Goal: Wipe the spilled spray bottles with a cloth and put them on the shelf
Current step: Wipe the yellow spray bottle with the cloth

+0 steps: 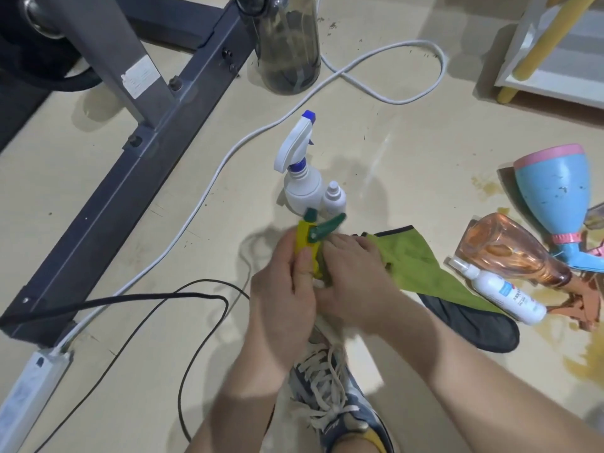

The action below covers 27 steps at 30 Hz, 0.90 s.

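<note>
My left hand (pixel 283 289) grips a spray bottle with a yellow head and green trigger (pixel 309 238), its body hidden between my hands. My right hand (pixel 354 279) presses a green cloth (pixel 415 266) against it. Just beyond stand a white spray bottle with a blue nozzle (pixel 302 171) and a small white bottle (pixel 334 199), upright. To the right lie a blue and pink spray bottle (pixel 555 197), an orange clear spray bottle (pixel 510 253) and a white pump bottle (pixel 503 294), all on their sides amid brown spilled liquid (pixel 585 364). A white shelf (pixel 552 76) is at the top right.
A dark metal frame (pixel 130 152) runs across the left. A white cable (pixel 212 178), a black cable (pixel 183 322) and a power strip (pixel 29 390) lie on the floor. A dark water bottle (pixel 289 50) stands at the top. My sneaker (pixel 330 380) is below my hands.
</note>
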Each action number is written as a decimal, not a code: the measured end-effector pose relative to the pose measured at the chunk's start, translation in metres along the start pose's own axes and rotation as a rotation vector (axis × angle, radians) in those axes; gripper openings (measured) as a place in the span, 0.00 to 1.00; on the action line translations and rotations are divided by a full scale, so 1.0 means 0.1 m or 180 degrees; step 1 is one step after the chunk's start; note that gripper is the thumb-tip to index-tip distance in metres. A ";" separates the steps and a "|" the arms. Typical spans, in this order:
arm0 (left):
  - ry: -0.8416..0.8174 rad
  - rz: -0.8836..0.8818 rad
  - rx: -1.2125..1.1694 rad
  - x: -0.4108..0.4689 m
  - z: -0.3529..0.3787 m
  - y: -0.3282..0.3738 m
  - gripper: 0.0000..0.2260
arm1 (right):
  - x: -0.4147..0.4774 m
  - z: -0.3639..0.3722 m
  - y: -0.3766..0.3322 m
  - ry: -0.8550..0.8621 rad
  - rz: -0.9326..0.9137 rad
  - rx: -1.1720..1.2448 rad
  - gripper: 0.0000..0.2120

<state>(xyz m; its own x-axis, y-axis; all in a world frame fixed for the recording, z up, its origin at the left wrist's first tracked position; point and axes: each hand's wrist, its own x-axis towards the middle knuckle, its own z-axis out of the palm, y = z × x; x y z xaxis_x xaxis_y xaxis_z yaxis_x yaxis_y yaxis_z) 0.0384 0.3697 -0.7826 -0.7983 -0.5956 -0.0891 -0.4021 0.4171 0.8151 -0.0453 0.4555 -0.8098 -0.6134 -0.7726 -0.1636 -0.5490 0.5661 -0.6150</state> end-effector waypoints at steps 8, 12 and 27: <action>-0.0083 0.0047 0.0125 0.05 0.10 0.07 0.17 | -0.12 0.24 0.07 0.0766 0.0256 0.0100 0.11; -0.0127 -0.0403 -0.0169 0.23 -0.05 -0.03 0.09 | -0.46 0.33 -0.11 0.0739 0.0076 -0.0220 0.27; 0.0291 -0.0672 -0.0375 0.10 0.00 0.05 0.07 | -0.20 0.41 0.02 0.1136 0.0516 0.1024 0.27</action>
<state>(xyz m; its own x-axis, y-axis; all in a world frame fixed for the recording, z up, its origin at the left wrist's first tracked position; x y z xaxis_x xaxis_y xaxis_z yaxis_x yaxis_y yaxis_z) 0.0290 0.3656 -0.7794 -0.6563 -0.7227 -0.2165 -0.4962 0.1973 0.8455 -0.0107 0.4603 -0.8388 -0.8630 -0.5039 -0.0375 -0.2622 0.5100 -0.8193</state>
